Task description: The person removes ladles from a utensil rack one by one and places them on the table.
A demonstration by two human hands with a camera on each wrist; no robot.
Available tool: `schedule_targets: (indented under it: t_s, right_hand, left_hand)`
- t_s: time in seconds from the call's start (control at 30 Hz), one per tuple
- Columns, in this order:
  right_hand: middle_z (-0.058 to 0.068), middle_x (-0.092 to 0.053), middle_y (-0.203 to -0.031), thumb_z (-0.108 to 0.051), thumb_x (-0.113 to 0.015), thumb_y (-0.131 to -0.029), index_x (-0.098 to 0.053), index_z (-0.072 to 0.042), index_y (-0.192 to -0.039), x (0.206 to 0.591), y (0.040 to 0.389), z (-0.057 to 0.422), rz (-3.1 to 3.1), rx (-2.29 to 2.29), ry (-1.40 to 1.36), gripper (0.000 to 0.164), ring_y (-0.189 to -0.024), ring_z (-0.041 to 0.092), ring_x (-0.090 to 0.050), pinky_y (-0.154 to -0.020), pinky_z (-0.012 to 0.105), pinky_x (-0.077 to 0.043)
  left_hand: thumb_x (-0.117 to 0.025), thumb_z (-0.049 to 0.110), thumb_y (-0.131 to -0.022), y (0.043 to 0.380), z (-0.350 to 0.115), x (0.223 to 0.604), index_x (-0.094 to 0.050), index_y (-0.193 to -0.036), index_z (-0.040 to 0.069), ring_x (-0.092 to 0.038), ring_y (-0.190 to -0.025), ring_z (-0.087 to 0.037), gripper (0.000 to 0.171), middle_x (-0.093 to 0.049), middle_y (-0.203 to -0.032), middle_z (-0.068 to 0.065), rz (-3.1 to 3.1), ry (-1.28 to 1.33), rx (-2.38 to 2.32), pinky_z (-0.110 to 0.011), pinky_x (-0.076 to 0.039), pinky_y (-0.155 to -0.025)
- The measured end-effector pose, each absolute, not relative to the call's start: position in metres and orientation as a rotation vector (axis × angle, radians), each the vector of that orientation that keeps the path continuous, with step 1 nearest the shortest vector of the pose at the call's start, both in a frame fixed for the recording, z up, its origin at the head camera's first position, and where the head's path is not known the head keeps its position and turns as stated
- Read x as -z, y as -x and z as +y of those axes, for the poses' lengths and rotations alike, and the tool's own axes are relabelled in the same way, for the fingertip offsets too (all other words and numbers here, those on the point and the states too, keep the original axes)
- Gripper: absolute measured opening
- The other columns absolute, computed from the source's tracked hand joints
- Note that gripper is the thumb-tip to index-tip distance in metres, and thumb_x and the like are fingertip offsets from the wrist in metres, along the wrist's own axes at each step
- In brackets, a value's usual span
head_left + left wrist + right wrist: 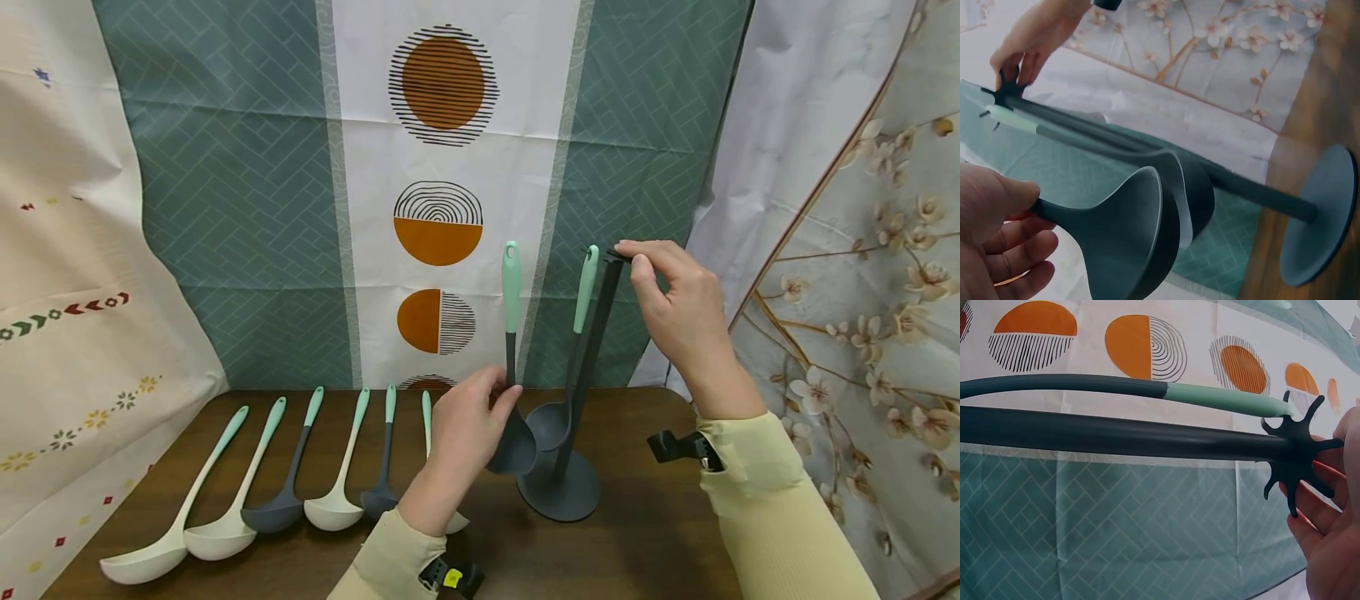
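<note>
My left hand (463, 433) pinches a dark grey ladle (513, 448) with a mint handle by its neck, bowl down, handle pointing up. Behind that bowl a second grey ladle (549, 427) hangs from a dark utensil stand (596, 354). Its mint handle (1229, 402) meets one of the hooks (1297, 440) at the stand's top. There my right hand (686, 312) grips the hooked top between thumb and fingers. The stand leans a little, and its round base (1329, 219) is on the table. In the left wrist view the two bowls overlap closely.
On the left of the brown table (630, 508) lie several ladles in a row, some with white bowls (337, 510), others grey (276, 512). My left forearm partly covers the rightmost white ladle (427, 417). A patterned cloth (225, 192) hangs behind the table.
</note>
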State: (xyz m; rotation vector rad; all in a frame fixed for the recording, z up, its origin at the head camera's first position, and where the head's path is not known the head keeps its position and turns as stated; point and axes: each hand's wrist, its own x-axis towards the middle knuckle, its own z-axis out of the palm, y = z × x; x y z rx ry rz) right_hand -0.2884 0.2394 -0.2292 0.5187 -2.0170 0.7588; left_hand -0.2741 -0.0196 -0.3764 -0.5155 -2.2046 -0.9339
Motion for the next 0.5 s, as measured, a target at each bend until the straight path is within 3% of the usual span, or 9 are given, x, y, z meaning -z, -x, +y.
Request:
schedule_targets:
  t_s: [0.2, 0.5]
  right_hand:
    - [0.012, -0.075, -0.135, -0.024, -0.051, -0.115, -0.08, -0.011, -0.134, 0.228, 0.287, 0.237, -2.018, -0.749, -0.506, 0.036, -0.134, 0.037, -0.064, -0.107, 0.065, -0.049]
    - [0.011, -0.075, -0.137, -0.024, -0.05, -0.115, -0.079, -0.013, -0.136, 0.226, 0.288, 0.239, -2.046, -0.722, -0.506, 0.038, -0.136, 0.037, -0.06, -0.103, 0.064, -0.048]
  left_hand:
    - [-0.085, 0.026, -0.1, 0.281, -0.031, 0.383, -0.073, -0.095, 0.018, -0.051, -0.061, -0.01, 0.016, -0.07, -0.082, 0.006, -2.249, 0.444, 0.928, -0.029, -0.042, -0.055]
    - [-0.086, 0.028, -0.1, 0.287, -0.036, 0.388, -0.073, -0.091, 0.019, -0.055, -0.061, -0.01, 0.018, -0.07, -0.078, 0.007, -2.347, 0.387, 0.904, -0.03, -0.044, -0.055]
